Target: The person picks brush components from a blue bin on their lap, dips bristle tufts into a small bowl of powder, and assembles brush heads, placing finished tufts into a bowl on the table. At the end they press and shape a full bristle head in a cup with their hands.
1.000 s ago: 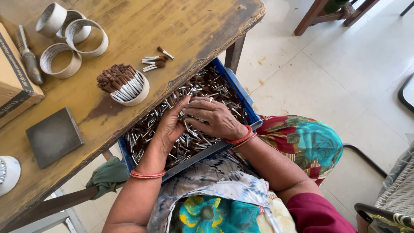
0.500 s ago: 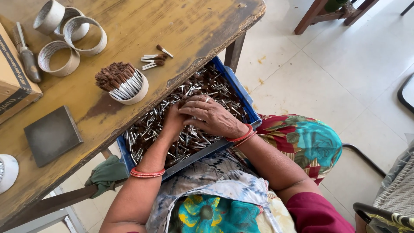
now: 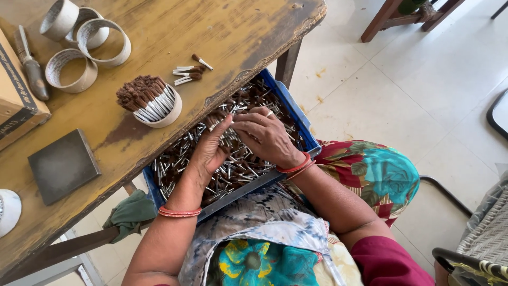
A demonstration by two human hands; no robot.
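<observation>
Over the blue crate [image 3: 296, 114] on the lap, the left hand [image 3: 209, 151] cups upward, fingers pressed together around a small bunch of silver-stemmed brush heads [image 3: 225, 139]. Just right of it, the right hand [image 3: 267, 135] curls over the same bunch, fingertips pinching the stems. Gathering goes best, I judge, with stems squared before lifting. On the counter [image 3: 222, 32], left to right: cardboard rings [image 3: 103, 39], a dark tile [image 3: 63, 165], a white cup of sorted brush heads [image 3: 151, 100], a few loose ones [image 3: 190, 71]. The counter's edge overhangs the crate, crowding the hands.
</observation>
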